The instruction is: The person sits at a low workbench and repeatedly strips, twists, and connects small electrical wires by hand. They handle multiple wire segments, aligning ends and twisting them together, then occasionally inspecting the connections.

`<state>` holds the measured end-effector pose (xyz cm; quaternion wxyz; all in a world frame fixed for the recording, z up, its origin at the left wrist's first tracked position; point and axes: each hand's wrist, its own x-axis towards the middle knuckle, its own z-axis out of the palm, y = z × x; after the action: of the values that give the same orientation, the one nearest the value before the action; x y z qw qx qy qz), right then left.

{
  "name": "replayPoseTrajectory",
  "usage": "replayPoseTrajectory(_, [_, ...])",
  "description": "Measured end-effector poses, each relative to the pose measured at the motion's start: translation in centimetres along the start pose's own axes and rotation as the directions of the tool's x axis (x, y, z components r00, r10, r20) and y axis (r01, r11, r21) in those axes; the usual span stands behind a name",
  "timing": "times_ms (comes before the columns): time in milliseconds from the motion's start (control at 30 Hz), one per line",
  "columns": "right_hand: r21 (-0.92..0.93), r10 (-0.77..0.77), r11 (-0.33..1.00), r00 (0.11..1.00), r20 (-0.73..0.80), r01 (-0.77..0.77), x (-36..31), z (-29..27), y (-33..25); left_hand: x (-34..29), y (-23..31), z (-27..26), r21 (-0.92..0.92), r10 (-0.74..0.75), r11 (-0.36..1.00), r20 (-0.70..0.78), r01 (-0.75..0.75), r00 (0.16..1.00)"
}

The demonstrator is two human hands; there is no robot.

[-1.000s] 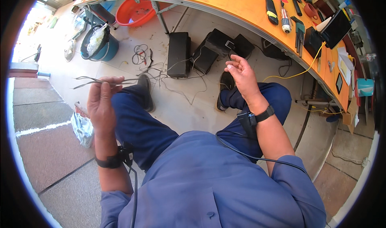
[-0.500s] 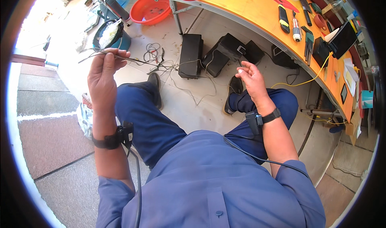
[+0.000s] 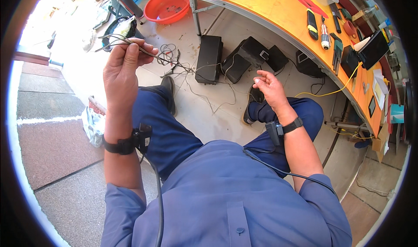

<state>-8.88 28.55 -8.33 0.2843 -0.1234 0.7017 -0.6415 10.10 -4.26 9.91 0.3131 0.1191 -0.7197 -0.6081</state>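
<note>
Head view, left hand [image 3: 122, 66] pinching cables [image 3: 121, 39]

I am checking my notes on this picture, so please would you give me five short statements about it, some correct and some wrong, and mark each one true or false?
1. The left hand holds thin wires. True.
2. The right hand grips a screwdriver. False: the screwdriver lies on the orange table, away from the right hand.
3. A black band circles each forearm. True.
4. The red basin stands on top of the table. False: the red basin is on the floor.
5. Black boxes are on the floor. True.
</note>
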Motion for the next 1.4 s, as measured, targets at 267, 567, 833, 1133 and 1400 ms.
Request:
replayPoseTrajectory(267, [-0.011,0.026,1.000,1.000,0.013,-0.025,0.1,0.2,-0.1,-0.9,-0.8,-0.2,-0.039,-0.094,0.995,0.005,0.094,0.996])
replayPoseTrajectory(567, [-0.041,0.040,0.998,0.999,0.011,-0.039,0.1,0.1,0.1,-2.6,-2.1,-0.5,-0.126,-0.162,0.979,0.011,0.162,0.987])
replayPoseTrajectory(833, [-0.088,0.049,0.995,0.998,0.037,-0.046,0.5,0.1,0.8,-2.5,-2.4,-0.9,-0.161,-0.161,0.974,-0.001,0.158,0.987])
replayPoseTrajectory(1133, [-0.042,0.088,0.995,0.996,0.020,-0.087,0.5,0.4,0.6,-2.1,-3.0,-0.9,-0.171,-0.180,0.970,-0.031,0.172,0.983])
replayPoseTrajectory(1400, [-0.124,0.065,0.991,0.994,0.085,-0.054,0.8,0.1,1.3,-1.8,-3.1,-0.8,-0.168,-0.163,0.974,-0.046,0.154,0.986])
